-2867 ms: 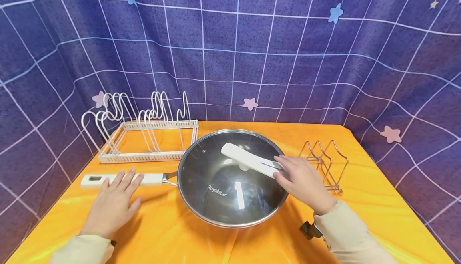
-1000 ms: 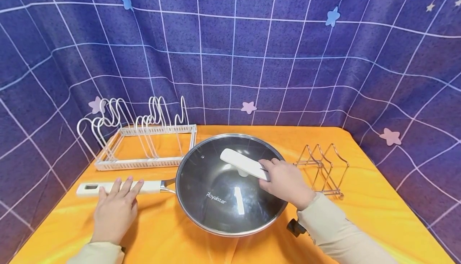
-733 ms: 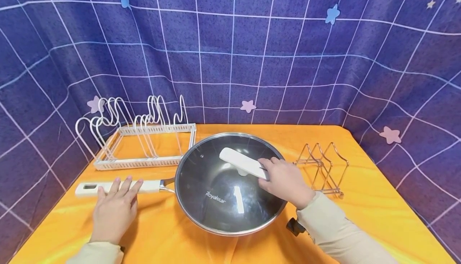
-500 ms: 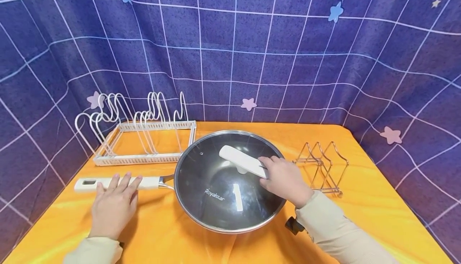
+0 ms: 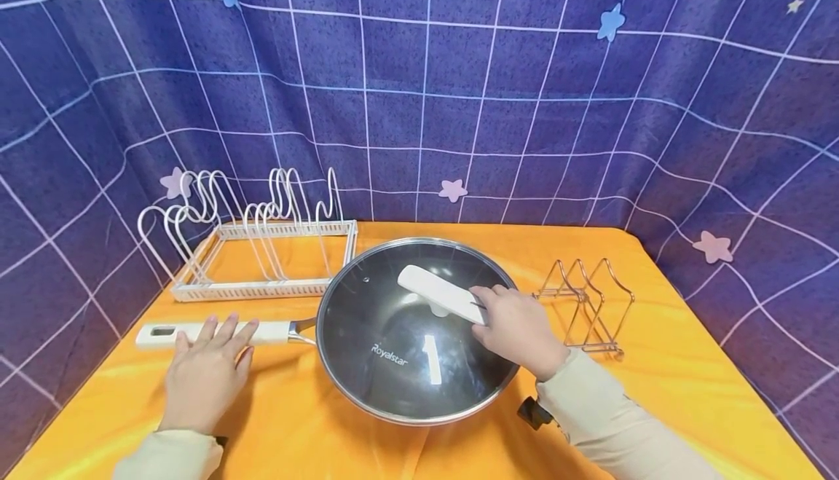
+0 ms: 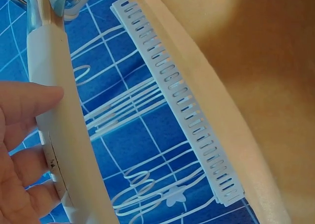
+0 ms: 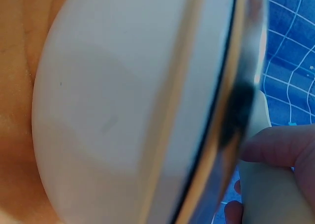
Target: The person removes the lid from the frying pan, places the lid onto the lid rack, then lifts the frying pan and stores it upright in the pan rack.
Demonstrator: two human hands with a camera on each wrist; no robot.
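Note:
A wok (image 7: 118, 101) with a pale outer wall stands on the orange cloth under a glass lid (image 5: 393, 305) marked "Royalstar". My left hand (image 5: 206, 385) lies over the long cream wok handle (image 5: 272, 331), fingers on top. In the left wrist view the thumb lies across the handle's near face, with the fingers behind it. On the lid's right side my right hand (image 5: 521, 327) grips the end of the white lid handle (image 5: 435, 290), thumb against it in the right wrist view. The lid sits on the wok's rim.
A white dish rack (image 5: 255, 290) with upright wire loops stands behind the wok handle. To the right is a small copper-coloured wire rack (image 5: 593, 305), close to my right forearm. A blue gridded curtain (image 5: 419, 123) hangs around the table's back and sides.
My right hand has moved left and in on the lid handle, its fingers now curled round it. My left thumb has come in closer to the wok handle. The wok has hardly moved.

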